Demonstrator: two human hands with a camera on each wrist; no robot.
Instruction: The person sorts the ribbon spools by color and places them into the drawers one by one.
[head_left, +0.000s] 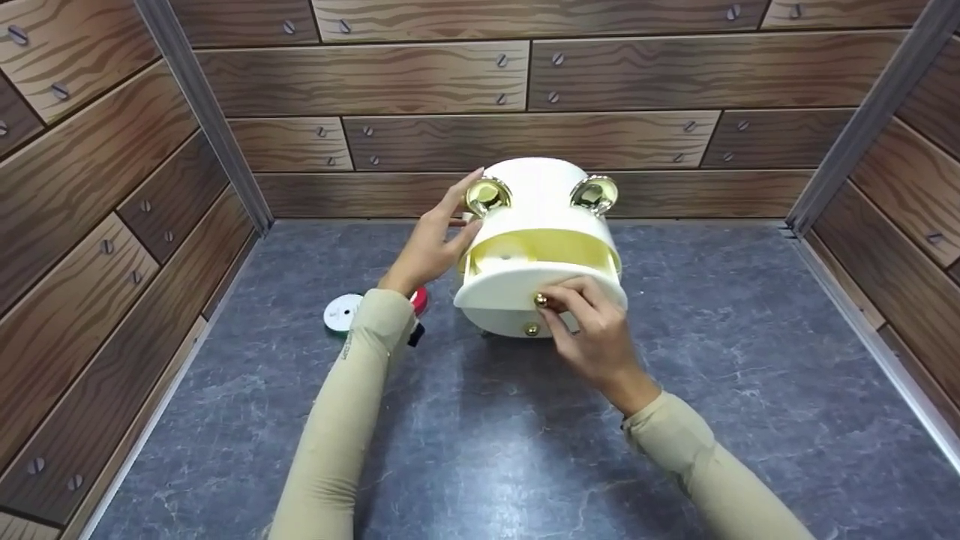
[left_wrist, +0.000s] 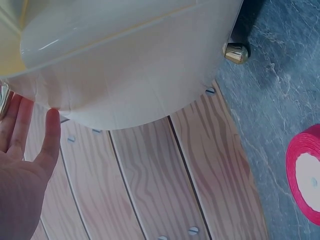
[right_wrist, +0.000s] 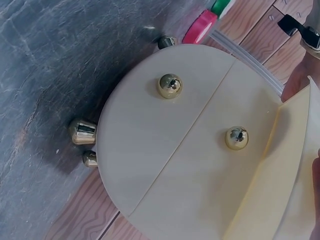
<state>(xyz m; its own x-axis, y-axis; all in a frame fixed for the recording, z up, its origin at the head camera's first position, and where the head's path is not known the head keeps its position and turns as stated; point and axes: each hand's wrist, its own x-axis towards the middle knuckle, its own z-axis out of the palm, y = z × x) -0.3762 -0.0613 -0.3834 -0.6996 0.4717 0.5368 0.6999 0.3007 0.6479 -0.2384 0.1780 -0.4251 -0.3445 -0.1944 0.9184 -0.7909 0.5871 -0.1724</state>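
A white rounded box [head_left: 536, 191] with yellow inner walls stands on its gold feet, two gold cup-shaped ears on top. Its upper front gapes, and the yellow lining shows in all three views. The left hand [head_left: 431, 244] rests its spread fingers on the box's left side, beside one ear [head_left: 488, 196]. In the head view the right hand [head_left: 596, 330] has thumb and forefinger at the upper gold knob [head_left: 541, 299] and appears to pinch it. The lower knob [head_left: 532, 329] is untouched. In the right wrist view the upper knob [right_wrist: 236, 138] shows with no fingers over it.
Left of the box lie a white-faced spool with a green edge [head_left: 343, 311] and a red ribbon roll [left_wrist: 303, 175], partly behind the left arm in the head view. Wood-patterned walls [head_left: 435, 79] enclose the dark marbled floor [head_left: 487, 450] at the back and both sides.
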